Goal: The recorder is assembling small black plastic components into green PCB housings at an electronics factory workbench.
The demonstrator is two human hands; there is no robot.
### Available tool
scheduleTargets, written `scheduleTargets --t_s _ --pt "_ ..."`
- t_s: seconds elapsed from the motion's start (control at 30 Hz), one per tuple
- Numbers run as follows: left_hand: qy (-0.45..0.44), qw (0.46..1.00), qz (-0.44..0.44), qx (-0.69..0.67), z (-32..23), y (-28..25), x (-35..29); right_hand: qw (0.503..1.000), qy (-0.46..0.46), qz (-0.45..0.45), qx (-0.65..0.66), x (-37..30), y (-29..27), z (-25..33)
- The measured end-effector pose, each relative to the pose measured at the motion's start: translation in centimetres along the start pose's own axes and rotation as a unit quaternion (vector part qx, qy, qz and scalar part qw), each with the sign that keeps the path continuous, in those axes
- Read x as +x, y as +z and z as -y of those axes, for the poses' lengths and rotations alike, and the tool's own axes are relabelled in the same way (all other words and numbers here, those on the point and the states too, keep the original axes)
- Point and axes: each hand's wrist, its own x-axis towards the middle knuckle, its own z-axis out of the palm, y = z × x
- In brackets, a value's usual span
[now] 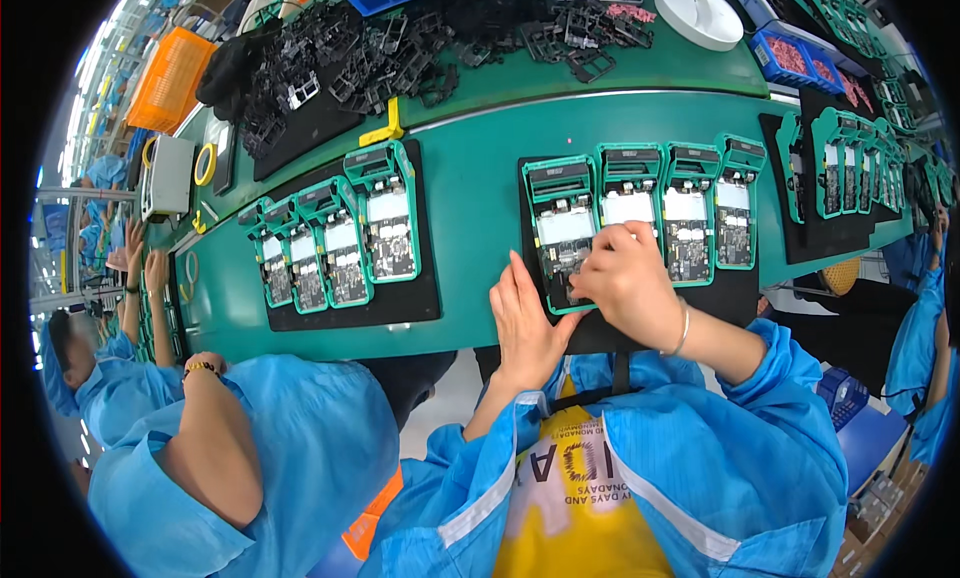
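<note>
A row of green-framed device housings with exposed circuit boards lies on a black mat [725,296] in front of me. Over the lower part of the leftmost housing [558,193], my right hand [632,286] bends down with its fingertips pinched together at the board. Whatever those fingers hold, if anything, is hidden. My left hand [527,328] rests along that housing's lower left side, fingers stretched out and thumb reaching toward its bottom edge. To the right stand the second housing [630,163], partly covered by my right hand, the third housing [690,218] and the fourth housing [736,203].
Left of me, a second black mat [410,303] carries several similar housings. Black plastic frames [390,58] are heaped along the back, near a yellow holder [382,128] and a white round base [700,18]. A co-worker's sleeve [290,418] is close on my left.
</note>
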Motion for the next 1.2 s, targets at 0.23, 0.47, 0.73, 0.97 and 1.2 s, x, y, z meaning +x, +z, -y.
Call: scheduleTargets --t_s 0.23,0.47,0.73,0.97,1.2 --pt "0.1 0.991 0.085 0.025 1.9 -5.6 2.6 0.997 -0.009 -0.048 0.065 0.1 -0.6 -1.2" --pt "0.25 0.967 -0.051 0.0 2.0 -7.7 23.3 0.993 -0.042 -0.087 -0.072 11.6 -5.4 -16.7" --pt "0.273 0.943 -0.092 0.164 2.1 1.5 34.0 0.995 0.004 0.092 -0.029 15.2 -4.1 -22.5" --pt "0.219 0.965 -0.107 0.096 0.9 2.4 33.7 0.998 0.026 0.056 0.029 13.9 -4.3 -22.9" --pt "0.048 0.958 -0.01 -0.282 1.9 -0.8 32.0 0.964 0.128 -0.011 0.231 11.5 -8.2 -16.4"
